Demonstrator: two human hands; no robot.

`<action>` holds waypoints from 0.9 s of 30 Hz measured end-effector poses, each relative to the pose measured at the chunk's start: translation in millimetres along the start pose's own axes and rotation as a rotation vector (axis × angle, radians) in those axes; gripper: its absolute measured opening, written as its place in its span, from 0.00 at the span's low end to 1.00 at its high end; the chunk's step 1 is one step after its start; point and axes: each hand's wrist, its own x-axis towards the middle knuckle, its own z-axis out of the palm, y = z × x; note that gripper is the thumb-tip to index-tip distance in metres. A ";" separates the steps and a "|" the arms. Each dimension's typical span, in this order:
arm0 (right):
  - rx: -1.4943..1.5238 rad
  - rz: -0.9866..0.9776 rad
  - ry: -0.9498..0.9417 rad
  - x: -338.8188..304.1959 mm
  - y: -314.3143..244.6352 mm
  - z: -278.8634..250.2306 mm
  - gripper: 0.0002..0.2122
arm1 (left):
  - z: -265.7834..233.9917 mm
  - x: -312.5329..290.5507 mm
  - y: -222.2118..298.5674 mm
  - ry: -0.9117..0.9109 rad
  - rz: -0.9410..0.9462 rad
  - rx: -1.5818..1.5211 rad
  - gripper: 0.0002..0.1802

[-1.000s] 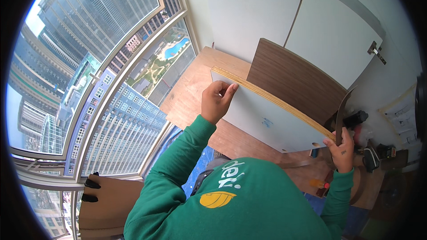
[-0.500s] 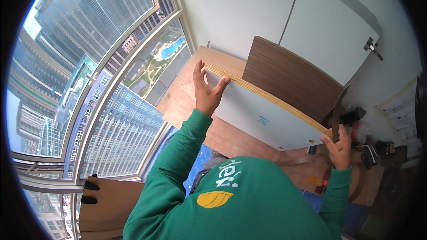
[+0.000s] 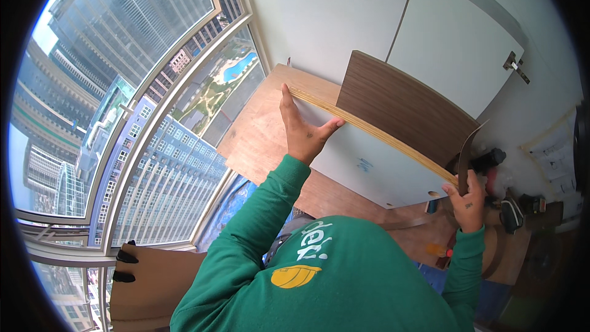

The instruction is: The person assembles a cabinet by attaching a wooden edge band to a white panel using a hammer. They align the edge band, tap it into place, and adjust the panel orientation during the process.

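Note:
A white-faced board [image 3: 369, 160] stands on its long edge, tilted, its raw layered wood edge [image 3: 375, 132] facing up. My left hand [image 3: 305, 138] holds the board near its left end, thumb stretched along the top edge and fingers at the corner. Around the right end closes my right hand [image 3: 468, 206], its thumb on the white face. A thin brown strip [image 3: 465, 155] curls up from that same end, against the right hand's fingers; whether they pinch it is hidden. Blue scribbled marks and round holes show on the white face.
Behind the board rises a brown wood-grain panel [image 3: 399, 101], before white cabinet doors [image 3: 455, 37] with hinges. Underneath is a wooden worktop [image 3: 258, 129]. Tall windows [image 3: 123, 117] flank the left; a cardboard sheet [image 3: 147, 286] stands low there. Bottles and small items clutter the right.
My left hand has moved right and slightly down along the board, its thumb now farther along the top edge. My right hand stays at the right end, nearly still.

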 end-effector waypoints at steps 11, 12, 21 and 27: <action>-0.088 0.022 0.019 -3.4 3.8 -1.3 0.16 | -7.8 -1.4 6.5 -0.081 -0.020 -0.036 0.85; -0.044 0.011 0.026 -2.9 3.5 -0.7 0.16 | -11.2 -0.2 3.8 -0.098 0.004 -0.048 0.83; -0.121 -0.030 0.034 -4.6 4.9 -2.6 0.16 | -2.6 -4.0 -2.2 -0.001 0.031 -0.036 0.74; -0.111 -0.046 0.040 -3.3 6.9 0.2 0.16 | 3.6 -7.1 3.0 0.030 0.126 0.073 0.78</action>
